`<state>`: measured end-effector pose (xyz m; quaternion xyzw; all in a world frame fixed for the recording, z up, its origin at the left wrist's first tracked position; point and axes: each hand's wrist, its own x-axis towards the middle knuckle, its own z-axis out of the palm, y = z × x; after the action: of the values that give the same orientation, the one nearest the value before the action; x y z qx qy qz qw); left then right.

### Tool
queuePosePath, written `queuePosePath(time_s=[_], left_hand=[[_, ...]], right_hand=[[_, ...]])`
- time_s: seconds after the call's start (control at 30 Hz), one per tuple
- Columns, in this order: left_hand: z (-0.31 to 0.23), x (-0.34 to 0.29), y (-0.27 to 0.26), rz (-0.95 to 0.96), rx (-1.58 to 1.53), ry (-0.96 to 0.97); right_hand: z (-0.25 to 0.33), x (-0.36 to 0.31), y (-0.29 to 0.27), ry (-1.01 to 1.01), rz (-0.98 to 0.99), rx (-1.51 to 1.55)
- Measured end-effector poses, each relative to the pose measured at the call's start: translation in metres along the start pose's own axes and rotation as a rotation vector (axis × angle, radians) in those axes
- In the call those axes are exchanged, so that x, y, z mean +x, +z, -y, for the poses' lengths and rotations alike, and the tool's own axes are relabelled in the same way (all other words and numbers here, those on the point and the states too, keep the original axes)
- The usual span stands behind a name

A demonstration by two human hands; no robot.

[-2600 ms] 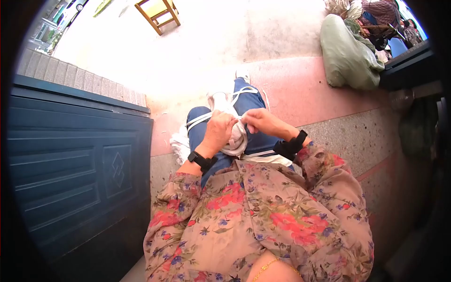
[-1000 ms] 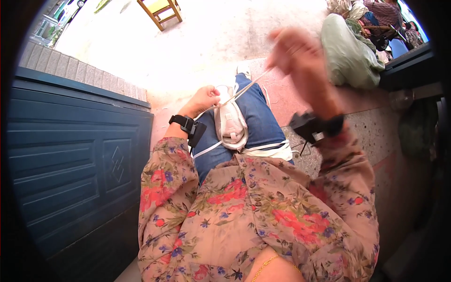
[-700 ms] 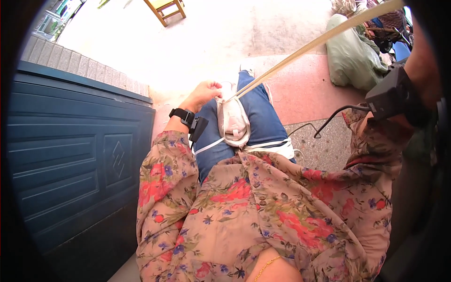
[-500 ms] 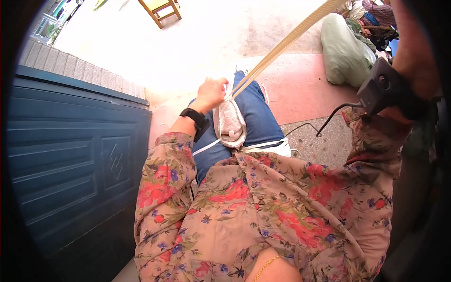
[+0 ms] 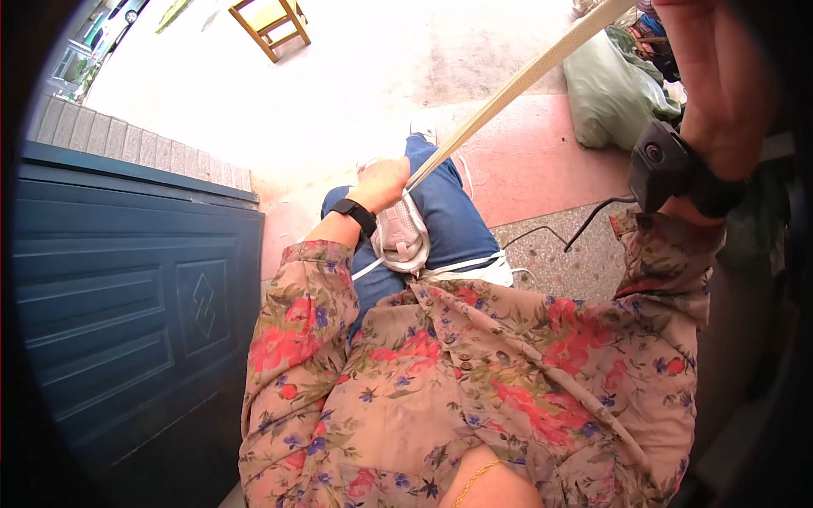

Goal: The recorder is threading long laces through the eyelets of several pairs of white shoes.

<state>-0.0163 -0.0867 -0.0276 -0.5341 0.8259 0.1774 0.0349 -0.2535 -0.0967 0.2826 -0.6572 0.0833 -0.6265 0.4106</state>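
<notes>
A pale pink and white sneaker (image 5: 401, 239) lies on my lap, between the thighs of my blue jeans (image 5: 453, 203). My left hand (image 5: 383, 180) is curled over its far part, the fingers bent and partly hidden. From beside that hand a long, flat, cream shoelace (image 5: 517, 89) runs taut up to the top right edge. There my right hand (image 5: 707, 51) is raised at the end of the lace. Its fingers are cut off by the frame, but the tension shows that it grips the lace. White straps or laces (image 5: 474, 269) lie across my lap near the shirt hem.
A blue panelled door (image 5: 127, 279) stands close on my left. Beyond my knees are a wooden stool (image 5: 271, 25) and pink floor slabs (image 5: 517, 161). A full pale green sack (image 5: 610, 93) sits at the far right. My right wrist wears a black camera (image 5: 656, 165) with a cable.
My left hand has closed more tightly over the shoe; its fingers stood further out before. The lace strands look drawn closer together. The whole view has shifted slightly.
</notes>
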Motion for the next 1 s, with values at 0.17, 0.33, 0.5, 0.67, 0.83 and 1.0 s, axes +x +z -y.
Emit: queuePosePath(time_s=[0.17,0.33,0.5,0.67,0.83,1.0], left_hand=[[0.007,0.017,0.003,-0.008,-0.286,-0.162],[0.012,0.016,0.0,0.065,-0.315,-0.144],[0.006,0.005,-0.013,0.058,-0.214,-0.026],[0.004,0.019,-0.01,0.09,-0.523,-0.102],[0.015,0.02,0.009,-0.096,-0.433,-0.177],[0.044,-0.031,-0.013,-0.289,-0.444,-0.354]], right_hand=[[0.007,-0.008,0.014,0.097,-0.027,-0.076],[-0.012,-0.011,0.023,0.305,0.129,-0.032],[-0.009,-0.01,0.018,0.348,0.109,-0.093],[-0.015,-0.01,0.023,0.372,0.099,-0.134],[-0.01,-0.005,0.03,0.359,0.164,-0.097],[-0.018,-0.014,0.009,0.454,0.411,-0.187]])
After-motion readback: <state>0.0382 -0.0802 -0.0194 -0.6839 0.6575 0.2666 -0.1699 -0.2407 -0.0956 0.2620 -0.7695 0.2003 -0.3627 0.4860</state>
